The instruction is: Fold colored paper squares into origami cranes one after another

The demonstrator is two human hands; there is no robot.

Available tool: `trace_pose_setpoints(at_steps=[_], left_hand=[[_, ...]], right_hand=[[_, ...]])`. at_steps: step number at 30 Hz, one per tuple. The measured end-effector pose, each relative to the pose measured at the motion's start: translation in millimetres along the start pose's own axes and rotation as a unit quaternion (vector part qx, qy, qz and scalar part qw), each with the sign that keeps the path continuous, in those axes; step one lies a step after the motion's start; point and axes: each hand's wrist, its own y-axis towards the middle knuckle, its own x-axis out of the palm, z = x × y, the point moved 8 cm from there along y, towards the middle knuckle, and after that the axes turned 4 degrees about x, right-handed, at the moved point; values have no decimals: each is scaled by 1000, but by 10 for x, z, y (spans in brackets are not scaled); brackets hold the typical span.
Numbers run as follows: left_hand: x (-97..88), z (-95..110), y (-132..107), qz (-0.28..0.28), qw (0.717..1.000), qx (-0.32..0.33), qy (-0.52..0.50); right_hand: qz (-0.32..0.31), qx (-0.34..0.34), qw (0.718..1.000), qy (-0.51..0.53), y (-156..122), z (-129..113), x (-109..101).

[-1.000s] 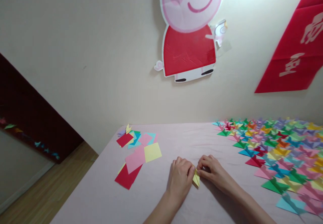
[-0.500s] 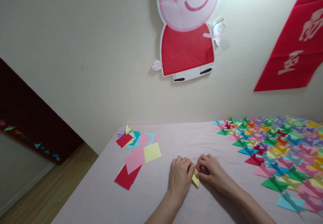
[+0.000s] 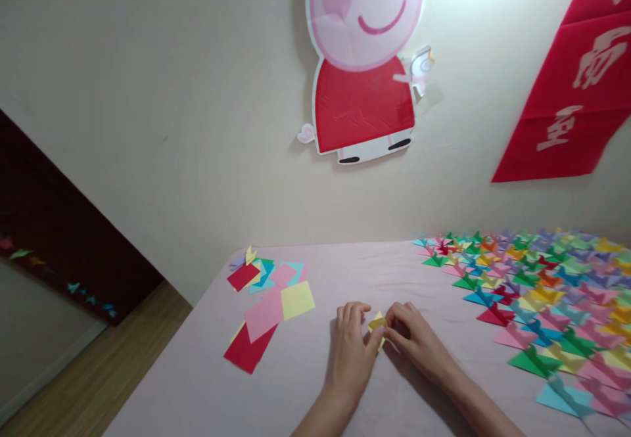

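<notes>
A small piece of folded yellow paper (image 3: 378, 322) lies between my two hands, low over the table, with one flap raised. My right hand (image 3: 419, 342) pinches its right side between thumb and fingers. On the lower left side, the thumb of my left hand (image 3: 351, 348) presses against the paper. The other fingers of that hand are bent and lifted a little away from it. Part of the paper is hidden behind my thumbs and fingertips.
Loose coloured paper squares (image 3: 263, 315) lie on the pink-covered table (image 3: 197, 384) at the left. Rows of folded paper cranes (image 3: 547, 305) fill the right side. On the wall behind hang a cartoon pig cutout (image 3: 365, 102) and a red banner (image 3: 552, 115).
The yellow paper has turned, and its raised flap now points away from me. My left fingers have lifted and spread from it, leaving the thumb on it. The view has shifted slightly.
</notes>
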Motion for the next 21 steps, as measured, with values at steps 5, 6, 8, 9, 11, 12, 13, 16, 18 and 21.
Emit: trace_pose_setpoints(at_steps=[5,6,8,9,11,12,13,16,18,21], left_hand=[[32,-3,-89,13,999,-14,42],[43,-4,-99,12,999,-13,44],[62,-16,-109,11,999,-13,44],[71,-25,-111,10,999,-14,43],[89,-47,-110,8,999,-15,40],[97,-56,-109,8,999,-15,40],[102,-63,-107,8,999,-15,39],[104,-72,-105,5,999,-18,44],[102,-71,-105,-4,998,-24,49],[98,-58,-111,-18,998,-30,56]], right_hand=[[20,-22,996,-88,-24,-78,-4],[18,-27,993,-111,-27,-97,5],[8,-46,990,-131,-22,-141,30],[-3,-59,990,-128,-11,-163,49],[-33,-81,990,-114,24,-196,93],[-47,-87,989,-109,47,-203,114],[-60,-90,988,-106,72,-205,130],[-87,-90,988,-88,133,-206,159],[-99,-90,989,-56,149,-216,167],[-104,-86,991,-12,148,-221,156]])
